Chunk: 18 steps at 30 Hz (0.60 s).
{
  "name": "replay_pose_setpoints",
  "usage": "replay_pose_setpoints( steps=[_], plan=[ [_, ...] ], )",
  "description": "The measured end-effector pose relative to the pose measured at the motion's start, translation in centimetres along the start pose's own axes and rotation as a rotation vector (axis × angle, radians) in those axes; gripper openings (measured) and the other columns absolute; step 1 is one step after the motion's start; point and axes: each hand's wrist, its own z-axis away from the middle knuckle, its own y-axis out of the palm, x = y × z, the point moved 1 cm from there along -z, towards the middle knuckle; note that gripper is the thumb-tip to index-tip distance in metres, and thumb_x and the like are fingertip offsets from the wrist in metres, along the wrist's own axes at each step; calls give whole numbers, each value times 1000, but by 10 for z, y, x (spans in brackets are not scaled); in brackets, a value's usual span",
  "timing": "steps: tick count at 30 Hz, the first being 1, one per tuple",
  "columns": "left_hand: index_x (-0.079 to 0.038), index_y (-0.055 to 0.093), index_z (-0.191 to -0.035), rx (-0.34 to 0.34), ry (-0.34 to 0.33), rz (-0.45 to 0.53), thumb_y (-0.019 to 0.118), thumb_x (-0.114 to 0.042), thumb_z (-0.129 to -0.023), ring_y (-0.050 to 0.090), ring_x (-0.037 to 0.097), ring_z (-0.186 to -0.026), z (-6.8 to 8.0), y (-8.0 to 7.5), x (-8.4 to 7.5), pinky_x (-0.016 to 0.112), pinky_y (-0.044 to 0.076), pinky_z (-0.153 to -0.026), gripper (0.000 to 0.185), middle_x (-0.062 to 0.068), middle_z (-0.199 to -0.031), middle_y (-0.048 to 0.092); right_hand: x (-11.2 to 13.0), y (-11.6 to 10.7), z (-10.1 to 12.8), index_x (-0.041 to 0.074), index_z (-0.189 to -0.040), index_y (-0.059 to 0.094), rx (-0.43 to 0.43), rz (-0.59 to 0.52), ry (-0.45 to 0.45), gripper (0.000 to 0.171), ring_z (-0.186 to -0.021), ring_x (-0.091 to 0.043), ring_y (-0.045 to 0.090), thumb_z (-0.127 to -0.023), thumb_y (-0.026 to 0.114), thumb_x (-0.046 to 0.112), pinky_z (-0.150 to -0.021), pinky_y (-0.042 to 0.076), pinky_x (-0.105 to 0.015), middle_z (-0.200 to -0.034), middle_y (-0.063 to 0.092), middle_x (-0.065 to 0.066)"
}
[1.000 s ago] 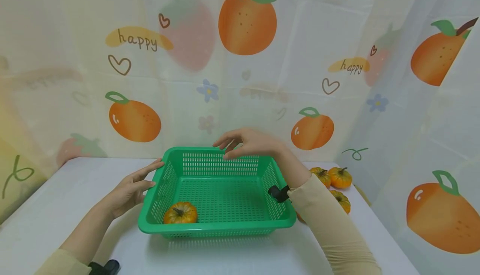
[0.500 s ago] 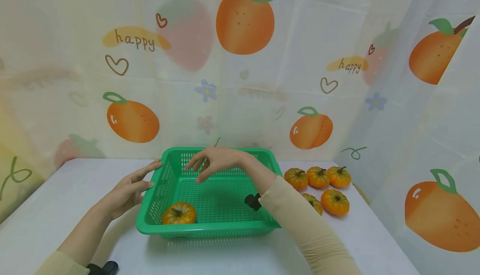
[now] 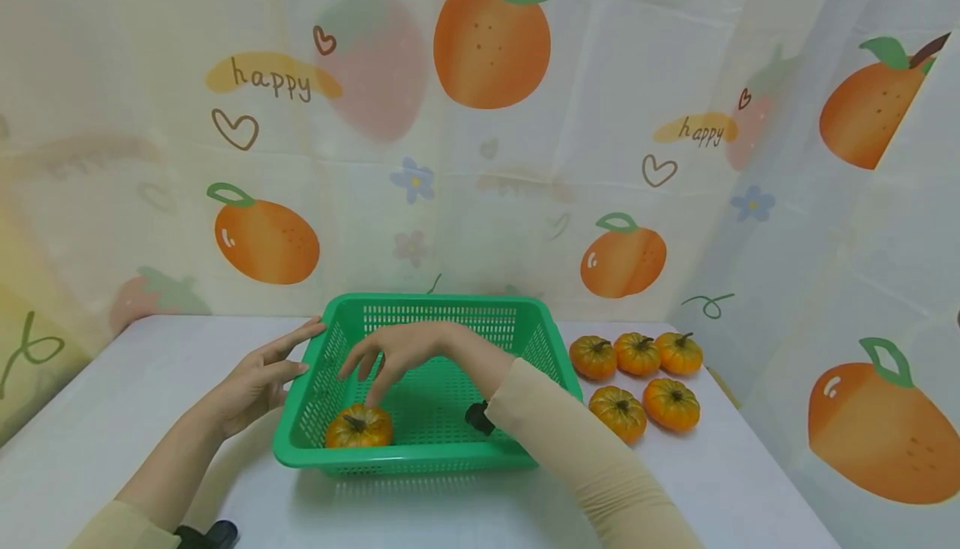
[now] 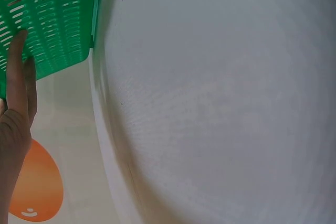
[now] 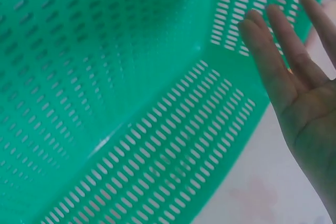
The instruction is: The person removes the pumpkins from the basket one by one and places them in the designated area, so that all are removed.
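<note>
Green plastic basket (image 3: 427, 382) sits mid-desk (image 3: 112, 416) in the head view, long side toward the person. One small pumpkin (image 3: 359, 426) lies inside it, in the near-left corner. Right hand (image 3: 393, 351) hangs over the basket interior just above and behind that pumpkin, fingers (image 3: 367, 361) spread and pointing down, holding nothing. Left hand (image 3: 255, 378) lies flat against the outside of the left wall at the rim, fingers straight and together. Five more pumpkins (image 3: 637, 378) sit in a cluster on the desk, right of the basket and apart from it.

Left wrist view: basket corner (image 4: 50, 22) at top left, straight fingers (image 4: 18, 77) laid along the slotted wall, touching it. Bare desk (image 4: 220, 103) fills the rest.

Right wrist view: open palm (image 5: 302, 93), fingers apart, over the slotted floor and wall (image 5: 121, 108). An orange sliver at the top edge is probably the pumpkin.

Judgement: to take the pumpkin cleanly, come straight down and close round its body rather than the stem; the near wall and left wall crowd it, so finger room is tight on those two sides, open toward the basket centre. The left hand bracing the wall should stop the basket sliding. Free desk lies left and in front.
</note>
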Motion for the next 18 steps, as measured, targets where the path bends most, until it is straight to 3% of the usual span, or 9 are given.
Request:
replay_pose_setpoints(
  steps=[11, 18],
  plan=[
    [-11, 12, -150, 14, 8, 13, 37, -5, -97, 62, 7, -110, -2, 0, 1, 32, 56, -85, 59, -7, -159, -14, -7, 18, -11, 24, -130, 53, 66, -5, 68, 52, -121, -15, 52, -81, 70, 29, -81, 52, -18, -134, 54, -5],
    [-11, 13, -150, 5, 1, 6, 37, -5, -97, 58, 4, -114, 0, -1, 1, 31, 56, -85, 59, -5, -159, -15, -7, 24, -17, 26, -129, 53, 76, 21, 89, 52, -116, -10, 53, -81, 70, 30, -79, 52, -17, -130, 55, 1]
  ],
)
